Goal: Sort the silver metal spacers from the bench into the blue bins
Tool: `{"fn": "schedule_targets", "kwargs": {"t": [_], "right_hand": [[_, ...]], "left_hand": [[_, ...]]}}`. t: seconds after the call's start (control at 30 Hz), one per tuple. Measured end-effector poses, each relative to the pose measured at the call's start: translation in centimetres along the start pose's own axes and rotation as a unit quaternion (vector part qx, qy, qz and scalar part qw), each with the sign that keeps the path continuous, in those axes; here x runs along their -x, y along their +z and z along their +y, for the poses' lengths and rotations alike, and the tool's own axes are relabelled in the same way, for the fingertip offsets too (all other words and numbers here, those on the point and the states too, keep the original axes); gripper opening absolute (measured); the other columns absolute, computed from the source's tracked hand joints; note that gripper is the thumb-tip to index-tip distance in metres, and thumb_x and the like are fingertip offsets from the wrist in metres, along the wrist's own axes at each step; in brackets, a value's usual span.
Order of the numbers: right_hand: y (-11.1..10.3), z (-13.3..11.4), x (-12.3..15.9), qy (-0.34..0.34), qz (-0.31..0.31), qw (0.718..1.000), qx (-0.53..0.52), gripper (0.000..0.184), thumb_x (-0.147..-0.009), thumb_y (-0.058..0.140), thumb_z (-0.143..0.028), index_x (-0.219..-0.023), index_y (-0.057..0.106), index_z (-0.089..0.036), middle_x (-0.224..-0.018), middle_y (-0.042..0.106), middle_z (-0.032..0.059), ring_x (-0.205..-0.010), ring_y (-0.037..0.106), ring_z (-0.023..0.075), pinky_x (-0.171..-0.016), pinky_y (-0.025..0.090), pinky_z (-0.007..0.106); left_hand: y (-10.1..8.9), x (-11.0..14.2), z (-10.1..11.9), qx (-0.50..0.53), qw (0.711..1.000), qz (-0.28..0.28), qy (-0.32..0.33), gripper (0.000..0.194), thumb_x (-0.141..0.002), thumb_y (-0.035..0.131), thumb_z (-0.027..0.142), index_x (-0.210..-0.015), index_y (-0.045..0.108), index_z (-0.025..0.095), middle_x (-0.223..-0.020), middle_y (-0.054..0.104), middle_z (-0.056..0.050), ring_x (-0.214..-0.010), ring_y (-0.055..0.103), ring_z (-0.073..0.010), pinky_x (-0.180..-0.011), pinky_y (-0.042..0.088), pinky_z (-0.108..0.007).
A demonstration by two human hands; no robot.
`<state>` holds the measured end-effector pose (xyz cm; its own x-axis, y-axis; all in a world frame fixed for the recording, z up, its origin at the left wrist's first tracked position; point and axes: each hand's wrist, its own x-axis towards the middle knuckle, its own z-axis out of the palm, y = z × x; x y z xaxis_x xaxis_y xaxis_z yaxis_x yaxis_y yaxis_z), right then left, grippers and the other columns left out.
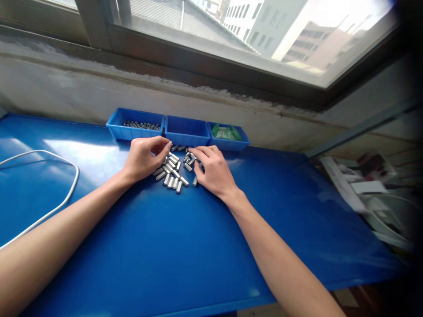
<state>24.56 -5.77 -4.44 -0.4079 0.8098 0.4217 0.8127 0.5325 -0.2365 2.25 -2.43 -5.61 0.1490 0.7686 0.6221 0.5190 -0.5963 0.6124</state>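
Observation:
Several short silver metal standoffs point(171, 169) lie in a loose pile on the blue table. My left hand point(145, 156) is over the pile's left side, its thumb and index finger pinched together; what is between them, if anything, is too small to make out. A small dark upright thing point(163, 132) shows just behind these fingers, and I cannot tell whether the hand touches it. My right hand point(214, 171) rests at the pile's right side, fingers bent and thumb apart from them. Its fingertips reach a smaller cluster of metal pieces point(189, 159), partly hidden under the hand.
Behind the pile, three blue bins stand against the wall: the left bin point(114, 127) with small metal parts, the middle bin point(188, 138), and the right bin point(228, 144) with a green plastic bag point(228, 132). A white cable point(74, 176) curves across the table's left.

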Motion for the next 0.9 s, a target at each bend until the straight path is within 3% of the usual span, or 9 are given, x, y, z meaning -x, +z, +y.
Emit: {"fn": "schedule_targets", "kwargs": {"t": [0.2, 0.6, 0.9], "right_hand": [[0.4, 0.2, -0.1, -0.014, -0.031, 0.998, -0.047, 0.034, -0.094, 0.051, -0.007, -0.117, 0.073, -0.019, -0.119, 0.074, 0.0079, -0.110, 0.058, 0.0254, -0.100, 0.050, 0.042], [0.4, 0.6, 0.0, -0.007, -0.022, 0.998, -0.064, 0.034, -0.092, 0.052, -0.007, -0.117, 0.072, -0.017, -0.113, 0.073, 0.0097, -0.107, 0.061, 0.0249, -0.099, 0.052, 0.041], [-0.3, 1.2, -0.3, 0.053, 0.059, 0.993, -0.087, 0.027, -0.088, 0.056, -0.008, -0.105, 0.073, -0.019, -0.105, 0.075, 0.0072, -0.100, 0.066, 0.0236, -0.093, 0.052, 0.038]], "left_hand": [[0.0, 0.0, 0.0, -0.010, 1.000, -0.004, 0.007, 0.025, -0.092, 0.062, 0.038, -0.085, 0.075, 0.017, -0.072, 0.075, -0.003, -0.060, 0.068, -0.0148, -0.060, 0.052, -0.024], [0.0, 0.1, 0.1, -0.010, 1.000, -0.006, 0.012, 0.025, -0.092, 0.062, 0.037, -0.086, 0.075, 0.018, -0.069, 0.074, -0.002, -0.058, 0.067, -0.0142, -0.059, 0.052, -0.024], [0.0, 0.0, 0.0, -0.017, 1.000, -0.008, 0.023, 0.024, -0.093, 0.061, 0.035, -0.085, 0.074, 0.017, -0.066, 0.072, -0.002, -0.056, 0.065, -0.0137, -0.058, 0.049, -0.024]]}}
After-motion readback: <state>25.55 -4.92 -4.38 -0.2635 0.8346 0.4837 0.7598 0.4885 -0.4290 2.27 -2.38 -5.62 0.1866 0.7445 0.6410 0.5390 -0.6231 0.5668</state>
